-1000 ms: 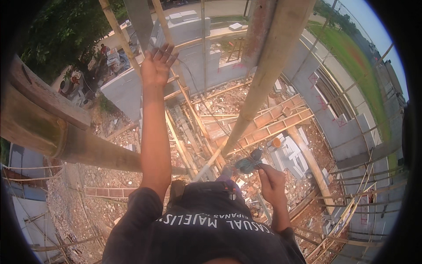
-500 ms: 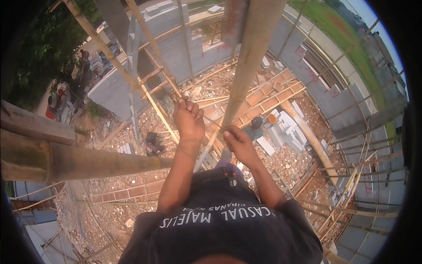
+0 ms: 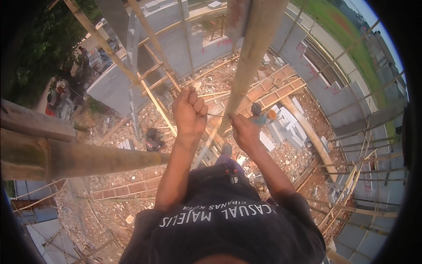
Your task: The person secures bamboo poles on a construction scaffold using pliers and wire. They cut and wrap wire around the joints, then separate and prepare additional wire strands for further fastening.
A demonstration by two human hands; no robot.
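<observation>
A thin strand of cord or wire (image 3: 218,116) runs between my two hands; its exact kind is too fine to tell. My left hand (image 3: 189,110) is closed in a fist around one end. The other end is pinched between the thumb and fingers of my right hand (image 3: 244,131). Just beyond them rises a thick upright bamboo pole (image 3: 256,53), its lower part close to my right hand. Whether the strand passes round the pole cannot be made out. Below my hands, my foot (image 3: 227,149) is near a crossing pole (image 3: 205,152).
I am high above rubble-strewn ground. A thick horizontal bamboo pole (image 3: 105,159) lies at my left. Two people work below, one in dark clothing (image 3: 154,141), one in a striped shirt (image 3: 257,118) beside pale blocks (image 3: 288,127). Grey block walls (image 3: 211,50) surround the site.
My right hand has shifted slightly right and turned, with its forearm stretched farther. The strand between my hands now lies more level. My left hand keeps its fist, moved only a little.
</observation>
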